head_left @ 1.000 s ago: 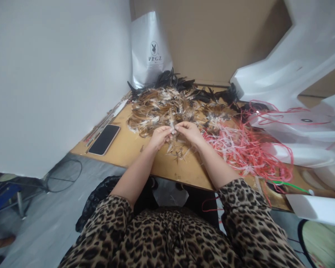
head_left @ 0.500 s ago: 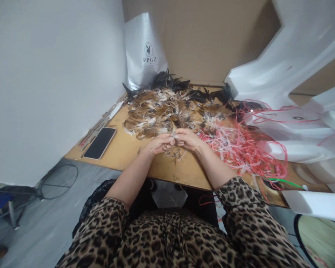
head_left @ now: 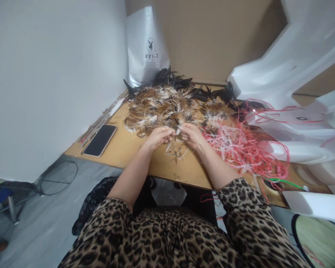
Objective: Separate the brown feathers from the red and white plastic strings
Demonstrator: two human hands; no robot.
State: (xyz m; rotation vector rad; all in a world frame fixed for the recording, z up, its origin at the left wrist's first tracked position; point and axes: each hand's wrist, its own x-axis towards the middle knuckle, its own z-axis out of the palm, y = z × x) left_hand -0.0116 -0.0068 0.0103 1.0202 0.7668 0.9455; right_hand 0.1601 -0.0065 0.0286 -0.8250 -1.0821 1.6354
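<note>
Over the front part of the wooden table, my left hand (head_left: 160, 137) has its thumb and fingers pinched together; what it holds, if anything, is too small to make out. Close beside it, my right hand (head_left: 191, 134) pinches a small feather (head_left: 178, 131) whose pale, fluffy end shows at the fingertips. A narrow gap separates the two hands. Just beyond them spreads a heap of brown and white feathers (head_left: 153, 108). Below the hands, a few loose feather scraps (head_left: 177, 153) lie on the tabletop.
Black feathers (head_left: 170, 78) lie along the back by a silver bag (head_left: 147, 48). Red and white ribbon strands (head_left: 240, 145) are tangled to the right, near white molded pieces (head_left: 281, 128). A phone (head_left: 100, 140) rests at the table's (head_left: 128, 156) left edge.
My hands were touching at the fingertips and have moved slightly apart. The pale feather end now shows at my right fingertips. The view has shifted a little.
</note>
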